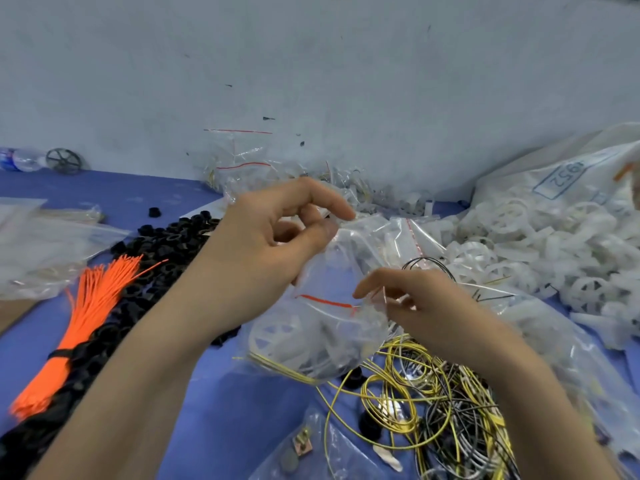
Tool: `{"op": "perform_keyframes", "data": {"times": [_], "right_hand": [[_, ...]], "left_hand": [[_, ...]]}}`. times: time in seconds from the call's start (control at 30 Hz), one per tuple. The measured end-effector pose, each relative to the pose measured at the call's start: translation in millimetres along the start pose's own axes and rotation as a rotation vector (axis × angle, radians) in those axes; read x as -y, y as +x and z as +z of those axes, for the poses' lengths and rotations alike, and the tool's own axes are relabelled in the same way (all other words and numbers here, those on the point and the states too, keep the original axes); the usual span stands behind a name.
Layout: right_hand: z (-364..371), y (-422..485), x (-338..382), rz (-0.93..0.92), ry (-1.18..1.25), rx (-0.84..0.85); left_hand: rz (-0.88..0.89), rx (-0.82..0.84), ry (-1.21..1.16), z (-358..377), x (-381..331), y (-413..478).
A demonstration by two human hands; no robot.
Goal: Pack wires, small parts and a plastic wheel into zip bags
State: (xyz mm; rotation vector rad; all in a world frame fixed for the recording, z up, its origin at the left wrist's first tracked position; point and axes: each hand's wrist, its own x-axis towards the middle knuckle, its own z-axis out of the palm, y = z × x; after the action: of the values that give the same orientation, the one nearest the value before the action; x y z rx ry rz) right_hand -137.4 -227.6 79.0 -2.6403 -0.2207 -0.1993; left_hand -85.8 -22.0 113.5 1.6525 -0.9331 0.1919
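Left hand (273,237): raised at the centre of the scene, thumb and forefinger curled together and pinching the top edge of a clear zip bag (322,327); the other fingers are bent loosely behind.
Right hand (412,299): lower and to the right, fingers curled, pinching the same bag at its mouth just beside the red zip line (325,302).
Zip bag: held between both hands above the blue table (221,420); a white plastic wheel (277,336) and a yellow wire show through its lower part.
Loose wires (426,407): tangled yellow, black and grey heap on the table, near and right, below the bag.
White wheels (526,244): large pile at the right, spilling from a big plastic sack.
Black parts (152,258): band of small rings to the left of the left forearm.
Orange ties (79,327): bundle lying left of the black parts, bound with a black band.
Small bag (304,448): near edge, holding metal pieces.
Filled bags (242,168): heaped far, against the wall.
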Motion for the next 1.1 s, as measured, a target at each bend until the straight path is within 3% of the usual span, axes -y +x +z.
{"op": "perform_keyframes", "data": {"times": [0.5, 0.77, 0.97, 1.03, 1.1], "right_hand": [[-38, -16, -14, -0.088, 0.249, -0.236], [-37, -13, -19, -0.043, 0.246, -0.333], [-40, -13, -20, -0.085, 0.275, -0.41], [-43, -15, -19, -0.113, 0.336, -0.461], [-45, -17, -18, -0.142, 0.41, -0.503]], "left_hand": [[0.019, 0.009, 0.084, -11, 5, 0], [-0.079, 0.354, 0.235, -9, 0, -10], [0.138, 0.08, 0.55, -14, -10, -9], [0.174, 0.041, 0.538, -16, -12, -8], [0.185, 0.112, 0.417, -18, -11, -8]]}}
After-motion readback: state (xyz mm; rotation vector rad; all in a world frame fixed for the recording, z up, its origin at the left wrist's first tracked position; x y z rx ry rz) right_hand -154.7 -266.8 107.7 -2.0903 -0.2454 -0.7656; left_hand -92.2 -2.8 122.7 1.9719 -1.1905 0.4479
